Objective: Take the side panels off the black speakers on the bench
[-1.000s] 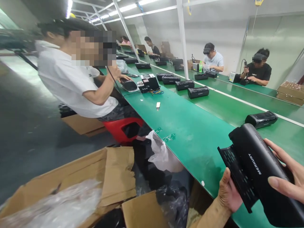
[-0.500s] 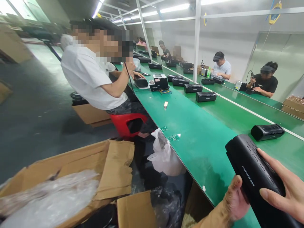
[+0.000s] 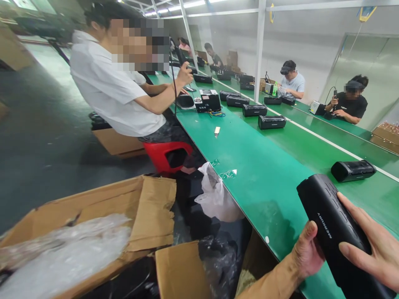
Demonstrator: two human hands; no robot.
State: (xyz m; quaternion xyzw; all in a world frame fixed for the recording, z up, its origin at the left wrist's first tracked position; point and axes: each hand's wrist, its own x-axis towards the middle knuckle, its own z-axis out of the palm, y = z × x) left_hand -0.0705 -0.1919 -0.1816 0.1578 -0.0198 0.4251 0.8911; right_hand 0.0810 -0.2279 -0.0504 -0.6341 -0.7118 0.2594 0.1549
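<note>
A black portable speaker (image 3: 326,216) with MERKURY lettering is tilted in the lower right, over the green bench. My left hand (image 3: 308,249) grips its near side from below, thumb up along the edge. From the right, my right hand (image 3: 370,245) wraps round the same speaker, with fingers over the button side and thumb across the front. The speaker's lower end runs out of the picture. Beyond it, another black speaker (image 3: 353,171) lies on the green surface.
Several speakers (image 3: 272,122) line the green bench (image 3: 243,153). A black-and-white box (image 3: 208,101) stands farther up it. A co-worker in a white shirt (image 3: 115,87) sits on a red stool (image 3: 166,155). Below left are an open carton (image 3: 152,216) with clear plastic and a white bag (image 3: 218,199).
The white-shirted co-worker has swung a dark corded tool up and away from the speaker at their place. My hands keep nearly the same hold; the view has shifted slightly.
</note>
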